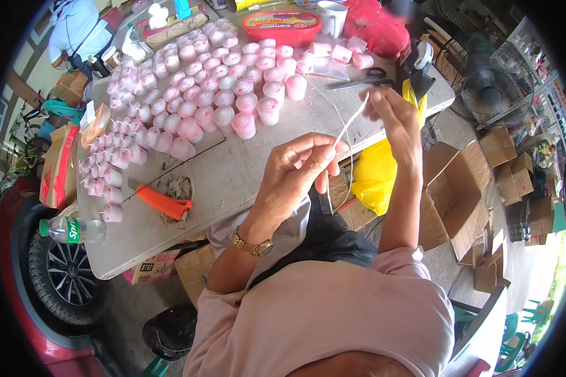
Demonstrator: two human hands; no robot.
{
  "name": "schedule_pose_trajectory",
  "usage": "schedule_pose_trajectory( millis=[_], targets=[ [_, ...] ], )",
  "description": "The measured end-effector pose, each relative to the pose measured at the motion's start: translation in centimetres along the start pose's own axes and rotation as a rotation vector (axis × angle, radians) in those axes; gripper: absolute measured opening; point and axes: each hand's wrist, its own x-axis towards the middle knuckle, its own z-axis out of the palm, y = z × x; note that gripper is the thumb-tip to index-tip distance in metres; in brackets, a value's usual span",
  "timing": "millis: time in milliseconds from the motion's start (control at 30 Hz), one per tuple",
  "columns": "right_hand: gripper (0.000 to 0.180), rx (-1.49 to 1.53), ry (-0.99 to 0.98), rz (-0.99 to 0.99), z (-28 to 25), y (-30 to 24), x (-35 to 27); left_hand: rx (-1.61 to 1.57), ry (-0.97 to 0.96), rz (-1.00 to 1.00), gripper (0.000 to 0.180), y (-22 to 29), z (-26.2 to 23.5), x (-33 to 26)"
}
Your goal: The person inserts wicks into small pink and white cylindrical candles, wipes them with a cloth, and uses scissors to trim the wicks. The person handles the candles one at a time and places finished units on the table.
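My left hand [299, 169], with a gold watch on its wrist, pinches the lower end of a thin white string [349, 125]. My right hand [393, 116] pinches the upper end of the same string, which runs taut between the two hands above the table's near edge. Several small pink and white cups [198, 94] stand in rows on the grey table [233, 169] beyond my hands. Black-handled scissors [365, 78] lie just past my right hand.
An orange-handled tool [163, 202] and a plastic bottle [75, 230] lie on the table's left part. A red oval tub [282, 26] and a white mug [332, 16] stand at the far edge. Cardboard boxes [459, 195], a yellow bag [377, 173] and a fan [487, 85] are on the floor at right. Another person [75, 31] is at far left.
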Motion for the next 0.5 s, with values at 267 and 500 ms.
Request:
schedule_pose_trajectory(
  millis=[267,500],
  targets=[
    [0.028,-1.187,0.088,-0.140,-1.6,10.0,7.9,0.045,0.079,0.055,0.020,0.6,-0.7,-0.5],
    [0.031,-1.256,-0.092,-0.039,-0.1,7.1,6.6,-0.011,0.165,0.112,0.020,0.0,-1.0,-0.6]
  ],
)
